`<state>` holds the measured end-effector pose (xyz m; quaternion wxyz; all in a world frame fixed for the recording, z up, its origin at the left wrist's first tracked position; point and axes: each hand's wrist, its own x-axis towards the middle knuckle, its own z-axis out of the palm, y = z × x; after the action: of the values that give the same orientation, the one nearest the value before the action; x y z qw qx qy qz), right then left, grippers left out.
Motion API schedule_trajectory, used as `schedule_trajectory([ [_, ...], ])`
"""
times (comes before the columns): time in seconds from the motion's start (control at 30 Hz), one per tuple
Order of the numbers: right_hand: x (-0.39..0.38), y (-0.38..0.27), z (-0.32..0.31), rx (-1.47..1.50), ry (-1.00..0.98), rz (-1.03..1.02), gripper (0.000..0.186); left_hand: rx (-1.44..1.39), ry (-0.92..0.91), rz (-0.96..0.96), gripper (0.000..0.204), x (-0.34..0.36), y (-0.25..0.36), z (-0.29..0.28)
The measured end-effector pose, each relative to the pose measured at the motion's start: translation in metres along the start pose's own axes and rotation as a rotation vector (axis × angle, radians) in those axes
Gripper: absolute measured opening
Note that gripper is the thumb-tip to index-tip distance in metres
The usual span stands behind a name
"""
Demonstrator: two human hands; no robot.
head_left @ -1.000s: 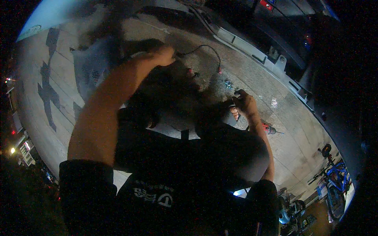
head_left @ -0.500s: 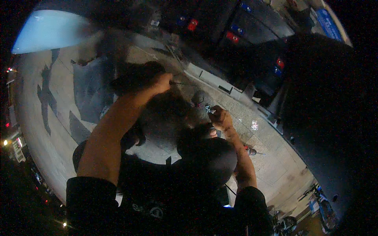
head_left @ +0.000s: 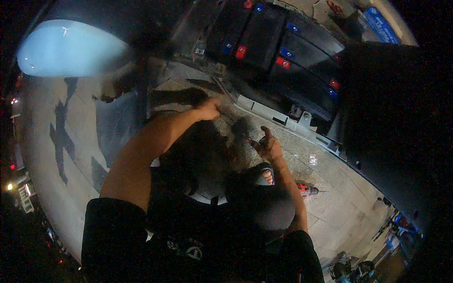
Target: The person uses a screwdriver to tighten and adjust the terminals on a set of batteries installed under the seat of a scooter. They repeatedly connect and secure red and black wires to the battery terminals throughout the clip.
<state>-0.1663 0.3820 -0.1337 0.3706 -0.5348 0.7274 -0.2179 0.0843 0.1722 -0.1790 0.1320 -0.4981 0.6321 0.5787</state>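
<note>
Right, from the head view, your left hand (head_left: pixel 208 110) is loosely balled, fingers curled inward; you cannot tell from here whether they grip anything. Your right hand (head_left: pixel 270 149) has its forefinger raised and thumb spread, leaving a wide gap between them. A small reddish piece (head_left: pixel 248 139), blurred and too dim to name, sits just beside that thumb's tip; whether it touches you cannot be told.

Beneath your hands spreads a grainy floor of pale slabs (head_left: pixel 337 210), ruled by thin straight joints. Beyond your right forearm lies a red-and-black power drill (head_left: pixel 307 189), its slim metal bit pointing right. A bare-toed foot in a sandal (head_left: pixel 267 176) shows beside the same forearm.

Ahead of you, a pale, slotted rail (head_left: pixel 262 110) with an upright, rounded bracket (head_left: pixel 306 118) edges a bank of black, block-shaped batteries (head_left: pixel 262 35), their tops dotted with red and blue terminals (head_left: pixel 283 62). At upper left, a smooth, rounded, whitish-blue panel (head_left: pixel 71 49) catches light. Your sleeves (head_left: pixel 115 225) are matte black cloth.
</note>
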Motion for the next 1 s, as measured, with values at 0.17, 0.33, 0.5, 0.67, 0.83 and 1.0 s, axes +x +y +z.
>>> schedule_trajectory([
  [0.17,0.019,0.008,0.008,0.05,-0.205,-0.005,0.03,-0.301,0.084,-0.023,0.038,-0.005,0.007,0.0],
  [0.33,0.045,0.072,0.024,-0.242,-0.014,-0.623,0.018,-0.181,-0.097,0.063,0.044,-0.016,0.015,-0.011],
  [0.5,0.056,0.047,0.006,0.011,-0.207,-0.416,0.015,-0.328,-0.005,0.091,0.017,-0.043,0.005,-0.014],
  [0.67,0.065,0.096,0.002,-0.333,-0.189,-0.554,0.023,-0.56,-0.085,0.007,0.013,-0.06,0.01,-0.026],
  [0.83,0.065,0.024,-0.002,0.131,-0.458,-0.494,0.023,-0.932,0.04,-0.038,0.05,-0.026,-0.034,-0.01],
  [1.0,0.061,-0.029,0.002,0.604,-0.693,-0.085,0.031,-0.958,0.116,-0.013,0.038,-0.031,-0.026,-0.011],
])
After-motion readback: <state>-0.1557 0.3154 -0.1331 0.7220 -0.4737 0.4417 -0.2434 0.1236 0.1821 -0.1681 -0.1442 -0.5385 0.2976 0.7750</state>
